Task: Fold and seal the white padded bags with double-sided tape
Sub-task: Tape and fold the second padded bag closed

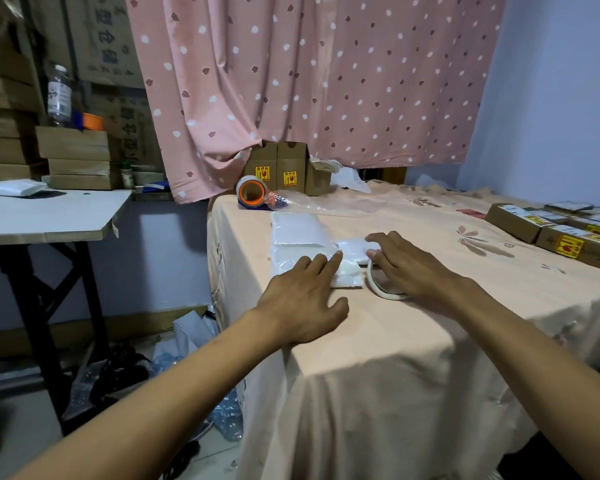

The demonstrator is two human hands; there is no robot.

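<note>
Both hands flat, fingers straight: L hand [305,299] presses padded bag [349,271], R hand [407,268] over tape roll [378,288].

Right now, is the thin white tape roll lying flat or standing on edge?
Flat: the tape roll lies on the tablecloth, its hole upward, partly under the right hand.

Right hand [409,268] covers the far side of the tape roll [377,288]; only the near-left arc shows. Just left of the roll, left hand [305,303] hides part of the small padded bag [352,246], fold edge can't be made out. Well right of the roll, brown boxes [515,224] run off the frame edge, labels too small to read. Nearer than the roll, both forearms cut by bottom edge.
</note>
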